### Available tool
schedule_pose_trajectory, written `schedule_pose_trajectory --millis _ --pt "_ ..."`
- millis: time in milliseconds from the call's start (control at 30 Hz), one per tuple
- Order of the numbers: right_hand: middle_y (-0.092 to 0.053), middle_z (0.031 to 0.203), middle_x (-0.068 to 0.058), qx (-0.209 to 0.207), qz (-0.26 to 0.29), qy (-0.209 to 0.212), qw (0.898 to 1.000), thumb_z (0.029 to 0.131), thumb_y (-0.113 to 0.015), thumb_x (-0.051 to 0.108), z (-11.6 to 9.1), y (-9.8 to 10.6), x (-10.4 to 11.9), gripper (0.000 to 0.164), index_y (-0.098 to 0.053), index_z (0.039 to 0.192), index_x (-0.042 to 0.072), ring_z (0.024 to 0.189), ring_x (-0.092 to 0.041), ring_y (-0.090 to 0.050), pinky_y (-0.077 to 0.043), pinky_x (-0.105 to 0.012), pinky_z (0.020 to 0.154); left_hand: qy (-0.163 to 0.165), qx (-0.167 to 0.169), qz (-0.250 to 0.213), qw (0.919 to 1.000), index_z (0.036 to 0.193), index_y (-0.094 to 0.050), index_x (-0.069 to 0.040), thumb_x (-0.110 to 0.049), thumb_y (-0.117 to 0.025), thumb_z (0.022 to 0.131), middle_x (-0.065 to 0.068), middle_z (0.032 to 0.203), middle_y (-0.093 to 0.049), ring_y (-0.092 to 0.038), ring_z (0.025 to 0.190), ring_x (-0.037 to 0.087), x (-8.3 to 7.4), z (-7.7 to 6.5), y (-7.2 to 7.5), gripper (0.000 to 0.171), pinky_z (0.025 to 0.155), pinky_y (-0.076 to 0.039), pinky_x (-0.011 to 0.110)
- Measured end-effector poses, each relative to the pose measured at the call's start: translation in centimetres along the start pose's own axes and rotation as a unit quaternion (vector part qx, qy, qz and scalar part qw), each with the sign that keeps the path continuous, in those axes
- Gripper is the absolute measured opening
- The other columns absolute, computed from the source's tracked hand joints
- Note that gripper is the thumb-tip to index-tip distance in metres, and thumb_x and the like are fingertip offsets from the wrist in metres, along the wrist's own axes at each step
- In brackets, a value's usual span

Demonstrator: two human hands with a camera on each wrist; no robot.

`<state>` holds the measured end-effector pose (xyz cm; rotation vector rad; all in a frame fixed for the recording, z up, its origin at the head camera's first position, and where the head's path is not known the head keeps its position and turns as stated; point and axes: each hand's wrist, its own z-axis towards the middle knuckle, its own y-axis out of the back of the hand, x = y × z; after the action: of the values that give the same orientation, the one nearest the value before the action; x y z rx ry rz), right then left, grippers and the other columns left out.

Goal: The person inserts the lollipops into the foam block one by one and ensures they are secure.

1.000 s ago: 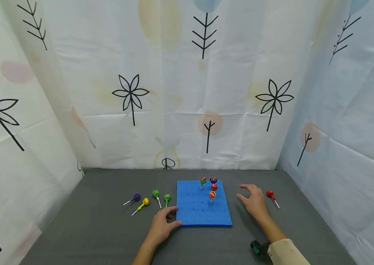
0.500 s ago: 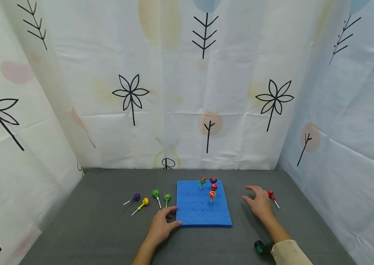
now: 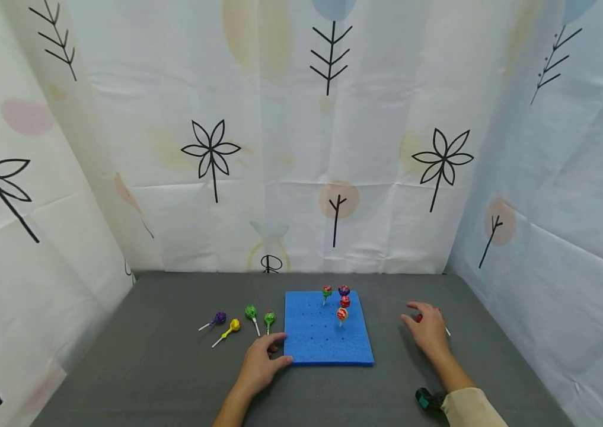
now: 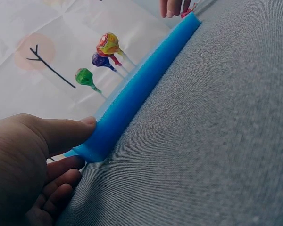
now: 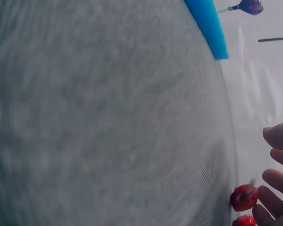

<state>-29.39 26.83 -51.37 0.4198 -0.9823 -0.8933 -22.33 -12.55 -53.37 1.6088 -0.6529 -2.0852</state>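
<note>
My left hand (image 3: pixel 259 365) grips the front left corner of a blue foam board (image 3: pixel 328 350), thumb and index finger against its edge. In the left wrist view the thumb lies along the board's side. Several wrapped lollipops stand upright in the board, among them a red-and-yellow lollipop (image 3: pixel 342 314) and a green lollipop (image 4: pixel 84 76). My right hand (image 3: pixel 429 329) hovers right of the board with fingers spread and loosely bent. Beneath it is a red lollipop (image 5: pixel 244 200), mostly hidden in the head view; a second red lollipop (image 5: pixel 245 220) shows close by, near the fingertips.
Left of the board lie a purple lollipop (image 3: pixel 220 318), a yellow lollipop (image 3: pixel 234 325) and two green ones, the nearer green lollipop (image 3: pixel 270 319) close to the left hand. A grey cloth (image 3: pixel 173 379) covers the table. Patterned white curtains (image 3: pixel 280 225) enclose it behind and at both sides.
My right hand has moved rightward, away from the board, and now covers most of the red lollipop. My left hand and the board stay where they were.
</note>
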Motion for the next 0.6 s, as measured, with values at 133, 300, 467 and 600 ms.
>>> schedule_pose_trajectory --millis 133,300,467,600 --pt "-0.062 0.110 -0.029 0.006 -0.005 -0.020 1.000 0.083 -0.075 0.007 -0.2 0.3 -0.5 0.029 -0.067 0.108 -0.005 0.106 -0.046 -0.054 -0.036 -0.059 0.094 0.002 -0.001 0.001 1.0000 0.121 -0.066 -0.009 -0.027 -0.082 0.078 0.001 0.108 -0.064 -0.058 0.095 0.020 0.0 0.1 0.0 0.049 0.081 -0.047 0.042" --pt "-0.063 0.101 -0.026 0.002 -0.003 -0.017 1.000 0.083 -0.074 0.005 -0.2 0.7 -0.9 0.024 -0.068 0.104 -0.006 0.092 -0.042 -0.057 -0.042 -0.056 0.081 0.003 0.000 -0.003 1.0000 0.121 -0.065 -0.009 -0.025 -0.082 0.078 0.002 0.108 -0.064 -0.058 0.096 0.021 0.0 0.0 -0.1 0.049 0.081 -0.047 0.043" --pt "-0.064 0.091 -0.021 -0.005 -0.012 -0.011 1.000 0.081 -0.074 0.002 -0.2 0.8 -1.1 0.020 -0.069 0.098 -0.006 0.084 -0.038 -0.059 -0.043 -0.053 0.076 -0.001 -0.002 -0.003 1.0000 0.121 -0.065 -0.009 -0.025 -0.082 0.078 0.002 0.108 -0.064 -0.058 0.095 0.021 0.1 0.1 -0.1 0.049 0.081 -0.047 0.042" --pt "-0.064 0.086 -0.017 0.005 -0.019 -0.021 1.000 0.080 -0.074 0.000 -0.2 0.9 -1.3 0.017 -0.069 0.095 -0.005 0.081 -0.035 -0.060 -0.045 -0.051 0.075 0.003 -0.004 -0.007 1.0000 0.121 -0.066 -0.009 -0.025 -0.082 0.077 0.002 0.109 -0.064 -0.058 0.096 0.020 0.2 0.2 -0.1 0.049 0.082 -0.047 0.042"
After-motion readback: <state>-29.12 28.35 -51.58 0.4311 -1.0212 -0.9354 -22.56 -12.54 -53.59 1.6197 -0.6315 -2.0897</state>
